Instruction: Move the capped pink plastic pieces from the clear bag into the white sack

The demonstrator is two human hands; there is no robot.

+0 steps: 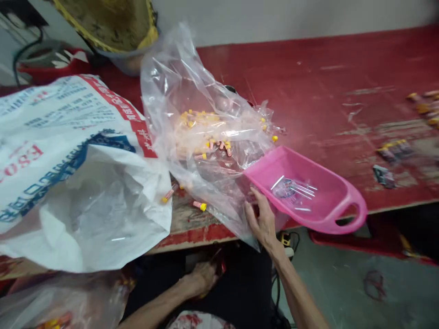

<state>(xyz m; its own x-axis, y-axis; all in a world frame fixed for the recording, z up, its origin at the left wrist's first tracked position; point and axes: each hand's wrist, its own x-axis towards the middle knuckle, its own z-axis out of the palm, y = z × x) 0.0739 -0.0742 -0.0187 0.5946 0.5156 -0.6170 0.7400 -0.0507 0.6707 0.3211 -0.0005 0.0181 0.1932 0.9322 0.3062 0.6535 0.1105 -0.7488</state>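
Far left: large white woven plastic sack (68,173), slumped over the table edge, printed with blue and red lettering; only "ES0"-like red characters partly legible, upside down, the rest too blurred to read. Just right of it, loose on the worn wooden table edge (192,226): two small pink tubes with yellow caps (199,206). Lower down, below the table edge: left hand (204,276), knuckles up, fingers curled under and hidden, so grip impossible to tell; nothing clearly held. Centre: crumpled clear plastic bag (202,132), standing open and puffed, holding a heap of the same pink, yellow-capped tubes. Right of centre: right hand (262,219) at the bag's lower right corner, fingers extended and close together, pressed flat against the film, thumb out of sight. Immediately right, touching the bag and the fingertips: pink plastic scoop (308,192) with loop handle, lying on the scuffed red table top (308,82), mouth against the bag, overhanging the edge.
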